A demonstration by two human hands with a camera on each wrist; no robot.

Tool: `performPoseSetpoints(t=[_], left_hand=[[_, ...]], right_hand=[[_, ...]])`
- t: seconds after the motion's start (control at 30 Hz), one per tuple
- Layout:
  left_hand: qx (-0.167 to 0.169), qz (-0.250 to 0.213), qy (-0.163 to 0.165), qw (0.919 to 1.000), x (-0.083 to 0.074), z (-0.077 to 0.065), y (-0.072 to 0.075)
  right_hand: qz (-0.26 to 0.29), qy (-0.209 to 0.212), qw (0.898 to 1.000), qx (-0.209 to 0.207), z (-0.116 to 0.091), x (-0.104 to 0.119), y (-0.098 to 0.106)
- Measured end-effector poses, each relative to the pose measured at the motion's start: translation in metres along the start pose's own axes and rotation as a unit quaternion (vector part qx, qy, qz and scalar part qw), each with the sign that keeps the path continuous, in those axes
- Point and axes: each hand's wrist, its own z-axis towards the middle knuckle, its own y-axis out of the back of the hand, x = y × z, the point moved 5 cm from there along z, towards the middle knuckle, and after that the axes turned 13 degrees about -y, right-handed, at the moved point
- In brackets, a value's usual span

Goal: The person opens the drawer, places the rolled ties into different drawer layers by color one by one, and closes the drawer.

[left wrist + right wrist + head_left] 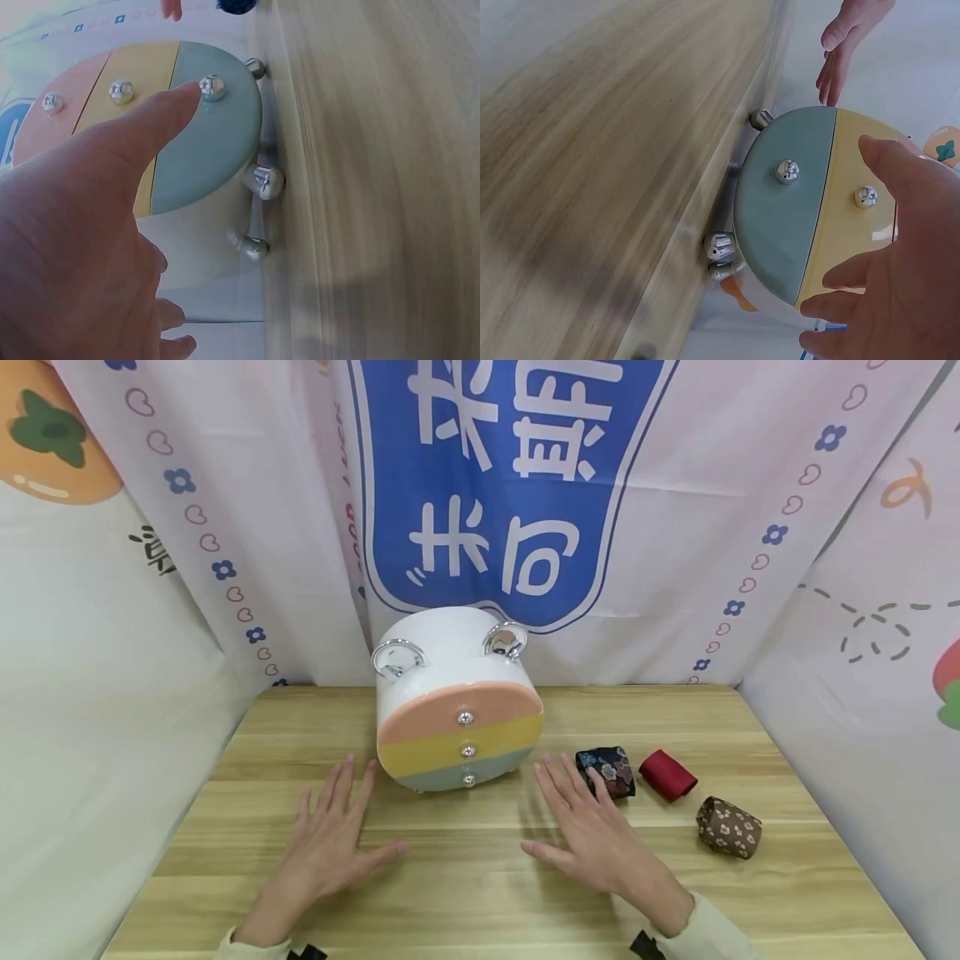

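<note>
A small white oval chest of drawers (461, 727) stands at the back of the table, its front striped in coral, yellow and grey-blue. Each stripe carries a round silver knob (787, 172), and short silver feet (264, 182) lift it off the tabletop. To its front left is my left hand (327, 846), fingers spread and holding nothing. My right hand (592, 839) is at the front right, likewise spread and empty. Beyond its fingertips lies a rolled dark floral necktie (611, 770), partly covered by them in the head view.
Right of my right hand lie a rolled red necktie (668, 775) and a rolled brown flowered necktie (729, 827). Two silver rings (398, 657) stick up from the chest's top. Printed cloth (300, 527) hangs behind and along both sides of the wooden table (450, 893).
</note>
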Motion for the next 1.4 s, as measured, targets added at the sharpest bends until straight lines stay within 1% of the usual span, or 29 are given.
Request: performPoseSetpoints(t=[0.1,0.27,0.37,0.43,0.53,0.73,0.83,0.93,1.0,1.1,1.17,1.27,1.4], left_hand=[[-0.004,-0.008,0.0,1.0,0.002,0.001,0.002],[-0.018,-0.031,-0.009,0.9993,0.003,0.005,0.01],[-0.021,-0.039,-0.014,0.9989,0.005,0.009,0.014],[-0.024,-0.046,-0.014,0.9985,0.006,0.011,0.018],[-0.03,-0.059,-0.012,0.9978,0.006,0.016,0.026],[-0.037,-0.103,0.013,0.9939,0.005,0.027,0.043],[-0.057,-0.12,0.02,0.9909,0.005,0.032,0.053],[-0.084,-0.13,0.025,0.9877,0.005,0.037,0.06],[-0.099,-0.129,0.031,0.9863,0.007,0.039,0.064],[-0.117,-0.123,0.042,0.9846,0.008,0.043,0.067],[-0.127,-0.117,0.05,0.9836,0.008,0.046,0.069],[-0.145,-0.107,0.053,0.9822,0.009,0.051,0.072],[-0.176,-0.092,0.047,0.9789,0.007,0.054,0.075]], right_hand=[[0.013,-0.003,1.0,-0.002,0.0,0.001,0.002],[0.063,-0.002,0.998,-0.011,0.002,0.002,0.01],[0.09,0.008,0.995,-0.034,0.005,0.003,0.016],[0.109,0.014,0.992,-0.058,0.008,0.006,0.021],[0.149,0.023,0.983,-0.101,0.014,0.011,0.032],[0.215,0.042,0.957,-0.189,0.026,0.028,0.055],[0.241,0.056,0.944,-0.22,0.032,0.037,0.064],[0.262,0.066,0.932,-0.242,0.038,0.047,0.07],[0.272,0.067,0.927,-0.251,0.042,0.052,0.073],[0.28,0.058,0.924,-0.256,0.049,0.059,0.075],[0.281,0.046,0.924,-0.256,0.053,0.062,0.075],[0.286,0.033,0.923,-0.255,0.059,0.066,0.076],[0.294,0.02,0.922,-0.25,0.066,0.072,0.075]])
